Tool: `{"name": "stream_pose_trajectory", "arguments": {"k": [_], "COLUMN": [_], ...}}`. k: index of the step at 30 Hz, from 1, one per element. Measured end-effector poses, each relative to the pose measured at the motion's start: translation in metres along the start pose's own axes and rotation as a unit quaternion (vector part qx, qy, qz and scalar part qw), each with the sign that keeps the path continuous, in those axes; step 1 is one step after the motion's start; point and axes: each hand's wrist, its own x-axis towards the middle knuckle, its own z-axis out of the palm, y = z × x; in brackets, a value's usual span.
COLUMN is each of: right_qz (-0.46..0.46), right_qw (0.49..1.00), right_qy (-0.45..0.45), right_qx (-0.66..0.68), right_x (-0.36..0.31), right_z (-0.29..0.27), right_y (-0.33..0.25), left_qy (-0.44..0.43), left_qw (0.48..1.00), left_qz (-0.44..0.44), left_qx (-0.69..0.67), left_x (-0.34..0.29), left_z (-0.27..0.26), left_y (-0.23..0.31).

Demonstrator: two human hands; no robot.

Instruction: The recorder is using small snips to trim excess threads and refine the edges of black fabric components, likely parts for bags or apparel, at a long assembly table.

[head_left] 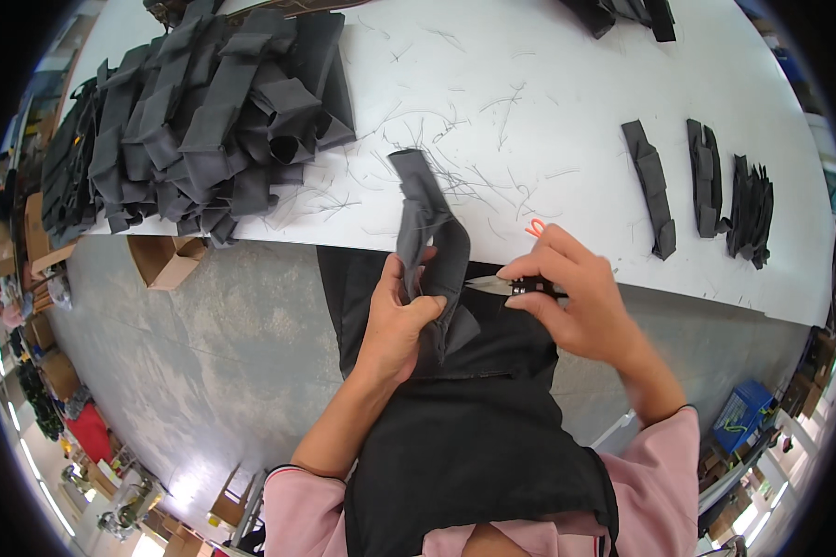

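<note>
My left hand (399, 320) is closed round a dark grey folded fabric strip (448, 251), its thumb pressed on the near part. The strip's far end reaches over the white table's front edge. In my right hand (576, 297) is a pair of thread snips (488, 284), pinched between thumb and fingers with the blades pointing left. The blade tips are right beside the strip; whether they touch it I cannot tell. An orange loop (535, 226) shows by the right fingers. Loose thread ends (474, 181) lie scattered on the table beyond the strip.
A large heap of dark fabric pieces (204, 111) covers the table's left side. At the right lie a single strip (650, 190), a folded piece (706, 176) and a bundle (751, 212). More dark pieces sit at the far edge. A cardboard box (165, 260) stands below the table edge.
</note>
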Motion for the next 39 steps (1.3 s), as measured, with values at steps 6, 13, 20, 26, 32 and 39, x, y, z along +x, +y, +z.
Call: {"name": "stream_pose_trajectory", "arguments": {"k": [6,13,20,26,32,39], "right_qz": [0.127,0.138,0.048,0.045,0.009,-0.001], "right_qw": [0.951,0.934,0.962,0.971,0.976,0.976], "right_qy": [0.176,0.146,0.162,0.224,0.199,0.159], "right_qx": [0.221,0.294,0.214,0.067,-0.086,-0.146], "right_x": [-0.019,-0.018,-0.013,-0.023,-0.021,-0.016], "right_z": [0.043,0.058,0.055,0.054,0.044,0.043], "right_y": [0.004,0.007,0.005,-0.005,-0.027,-0.031], "left_qy": [0.000,-0.074,-0.061,0.048,0.060,0.062], "left_qw": [0.995,0.969,0.981,0.992,0.982,0.977], "left_qz": [-0.062,-0.092,-0.069,0.112,0.139,0.141], "left_qx": [-0.073,-0.217,-0.171,0.036,0.113,0.147], "left_x": [0.003,0.005,0.000,-0.005,-0.004,-0.004], "left_z": [0.002,-0.004,-0.004,0.012,0.009,0.010], "left_y": [0.001,-0.003,-0.003,-0.001,-0.006,-0.006]}}
